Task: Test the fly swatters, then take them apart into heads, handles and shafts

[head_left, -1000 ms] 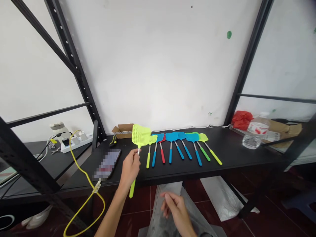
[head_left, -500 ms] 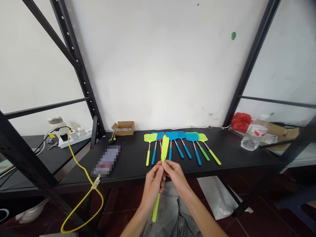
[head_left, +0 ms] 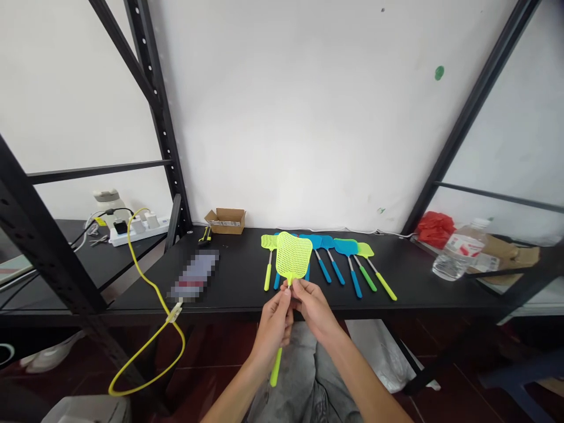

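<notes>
As the left hand (head_left: 274, 329) and the right hand (head_left: 314, 311) meet just in front of the edge of the black surface (head_left: 238, 276), they hold a lime-green fly swatter (head_left: 293, 255) upright between them. The left hand is closed around its thin metal shaft, and the right hand pinches the shaft between thumb and fingertips just below the mesh head, so neither hand is open. The swatter's lime handle (head_left: 275, 367) points down toward the person's grey jeans (head_left: 304, 376), while its head overlaps, in this view, a row of other fly swatters (head_left: 346, 247) lying on the surface in blue, green and lime, handles toward the person. Further left on the surface lie a pixelated flat object (head_left: 194, 275) and a small cardboard box (head_left: 227, 221). A yellow cable (head_left: 141, 276) hangs over the edge nearby, beside a white power strip (head_left: 138, 231) on a lower shelf. Off to the right, a plastic water bottle (head_left: 458, 252) stands near a red plastic bag (head_left: 435, 229).
</notes>
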Available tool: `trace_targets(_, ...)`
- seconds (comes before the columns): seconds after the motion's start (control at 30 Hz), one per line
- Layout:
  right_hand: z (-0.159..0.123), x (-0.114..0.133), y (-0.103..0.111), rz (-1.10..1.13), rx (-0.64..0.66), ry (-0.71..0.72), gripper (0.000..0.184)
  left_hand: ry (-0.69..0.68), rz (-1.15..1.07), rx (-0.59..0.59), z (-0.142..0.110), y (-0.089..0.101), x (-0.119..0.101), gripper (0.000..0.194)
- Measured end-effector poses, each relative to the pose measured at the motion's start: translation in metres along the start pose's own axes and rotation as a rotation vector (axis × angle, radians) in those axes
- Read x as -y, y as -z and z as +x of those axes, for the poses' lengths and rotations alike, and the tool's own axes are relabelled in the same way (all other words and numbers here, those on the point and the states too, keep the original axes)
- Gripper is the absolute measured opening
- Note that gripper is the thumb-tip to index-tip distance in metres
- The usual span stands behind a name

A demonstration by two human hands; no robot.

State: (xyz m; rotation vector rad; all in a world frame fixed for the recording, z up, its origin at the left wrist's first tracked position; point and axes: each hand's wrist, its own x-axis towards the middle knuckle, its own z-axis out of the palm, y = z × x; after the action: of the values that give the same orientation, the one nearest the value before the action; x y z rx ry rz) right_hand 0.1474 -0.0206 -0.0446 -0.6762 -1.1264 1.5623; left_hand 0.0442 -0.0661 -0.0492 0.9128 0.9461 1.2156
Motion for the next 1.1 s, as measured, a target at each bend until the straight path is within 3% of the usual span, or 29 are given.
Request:
trace_targets(0.17, 0.005, 0.003, 0.01, -0.164, 0.066, -0.015, 0.036, 0.044, 0.009, -0.002, 0.001, -0.002, 0.002, 0.047)
trace_targets(0.47, 0.013, 0.008, 0.005, -0.321, -0.018, 0.133, 0.039, 0.005, 0.013, -0.025, 0.002, -0.003, 0.0, 0.044)
trace_targets(0.73, 0.027, 0.015, 0.018, -0.423, -0.175, 0.194, 0.04, 0.018, 0.067, -0.016, 0.002, -0.004, 0.008, 0.045)
trace_targets(1.1, 0.066, 0.081, 0.059, -0.343, -0.265, 0.221, 0.042, 0.102, 0.021, 0.078, -0.01, -0.019, 0.019, 0.046)
